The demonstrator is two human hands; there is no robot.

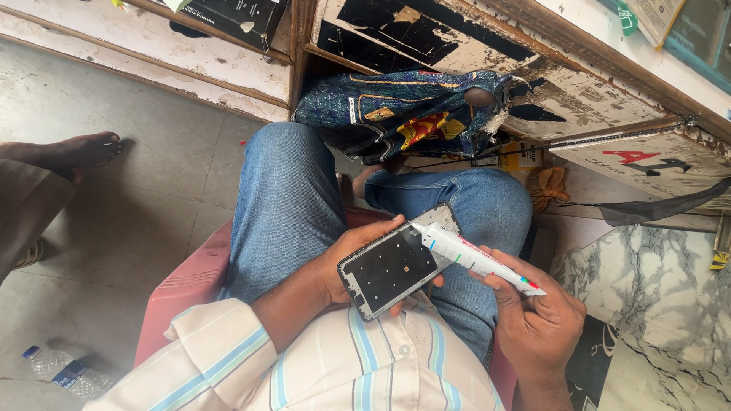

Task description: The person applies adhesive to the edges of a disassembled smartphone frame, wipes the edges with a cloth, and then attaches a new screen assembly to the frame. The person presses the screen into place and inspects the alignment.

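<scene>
My left hand (352, 262) holds an opened phone frame (397, 262) over my lap, its dark inner side facing up with small light dots on it. My right hand (533, 316) grips a white tube of adhesive (472, 257) with a red and green end. The tube's nozzle touches the upper edge of the phone frame. I sit on a red plastic stool (186, 285) in blue jeans and a striped shirt.
A patterned blue cloth bag (403, 110) lies under a worn, peeling wooden counter (533, 68) ahead of my knees. Another person's bare foot (76, 150) rests on the grey floor at left. A plastic bottle (61, 369) lies at lower left. A marbled surface (655, 304) is at right.
</scene>
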